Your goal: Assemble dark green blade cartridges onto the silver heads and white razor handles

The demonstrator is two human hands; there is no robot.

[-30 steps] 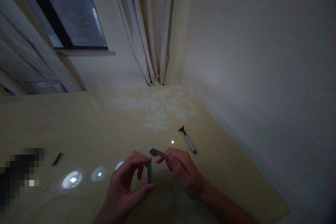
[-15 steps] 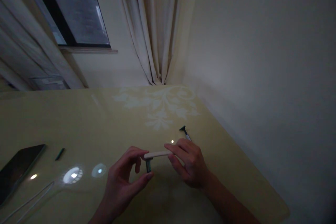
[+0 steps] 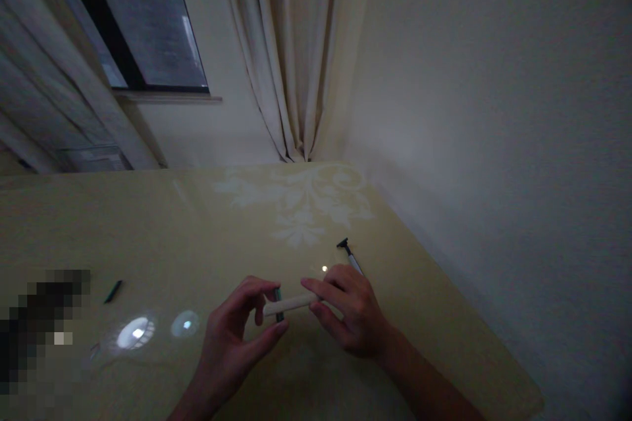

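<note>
My left hand [image 3: 234,335] pinches a small dark razor cartridge [image 3: 279,296] upright between thumb and index finger. In my right hand [image 3: 351,308], thumb and fingers grip one end of a pale, rounded stick [image 3: 292,303]. Its other end crosses in front of the cartridge at about mid-height; whether the two touch I cannot tell. Just beyond my right hand lies a razor [image 3: 349,255] with a dark head and a greyish handle, partly covered by the fingers. Another small dark bar, much like the cartridge, [image 3: 113,291] lies off to the left.
The glossy yellowish table [image 3: 172,243] carries a pale floral pattern and light reflections. A pixelated dark object [image 3: 29,322] is at the far left. Curtains [image 3: 291,46] and a window stand behind; a wall [image 3: 469,145] runs along the right edge.
The pale stick has dropped from the cartridge's top edge to across its middle and now tilts down toward the left. My left hand has barely moved.
</note>
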